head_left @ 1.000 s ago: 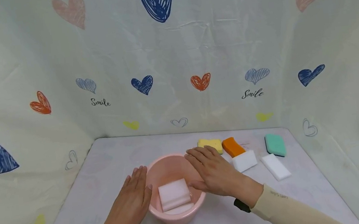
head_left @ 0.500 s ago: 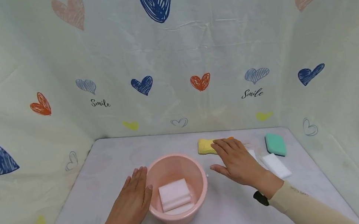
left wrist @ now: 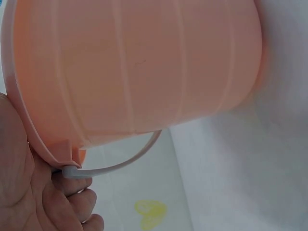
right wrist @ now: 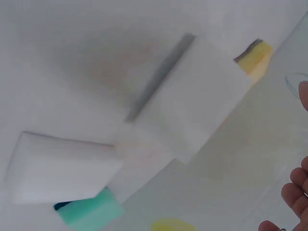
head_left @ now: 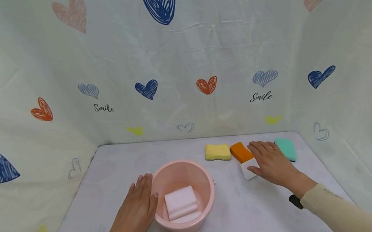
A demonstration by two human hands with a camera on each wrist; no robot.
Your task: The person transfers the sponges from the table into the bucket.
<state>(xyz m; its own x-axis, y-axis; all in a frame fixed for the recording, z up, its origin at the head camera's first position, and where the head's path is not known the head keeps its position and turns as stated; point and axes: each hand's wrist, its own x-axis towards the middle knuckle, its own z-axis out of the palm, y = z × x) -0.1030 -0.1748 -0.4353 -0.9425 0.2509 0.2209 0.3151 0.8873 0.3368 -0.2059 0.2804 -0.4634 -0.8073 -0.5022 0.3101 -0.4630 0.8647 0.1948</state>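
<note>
My left hand [head_left: 136, 207], fingers straight, rests against the left rim of a pink bucket [head_left: 186, 230]. In the left wrist view its fingers lie beside the grey handle [left wrist: 120, 168] of the bucket. Inside the bucket are white sponge blocks [head_left: 181, 201], one atop another. My right hand [head_left: 275, 163] hovers with extended fingers over the right side of the table, holding nothing. Below it a white sponge [head_left: 248, 170] is partly covered. The right wrist view gives two white sponges, one with a grey edge [right wrist: 192, 96] and a plain one [right wrist: 62, 168].
An orange sponge [head_left: 240, 152] touches the white one, with a yellow sponge [head_left: 217, 152] to its left. A green sponge [head_left: 285, 148] with a dark underside lies at the back right. A heart-printed curtain [head_left: 178, 55] surrounds the table [head_left: 121, 158].
My right hand has moved right, from over the bucket's right rim to above the white sponges. My left hand has stayed at the bucket.
</note>
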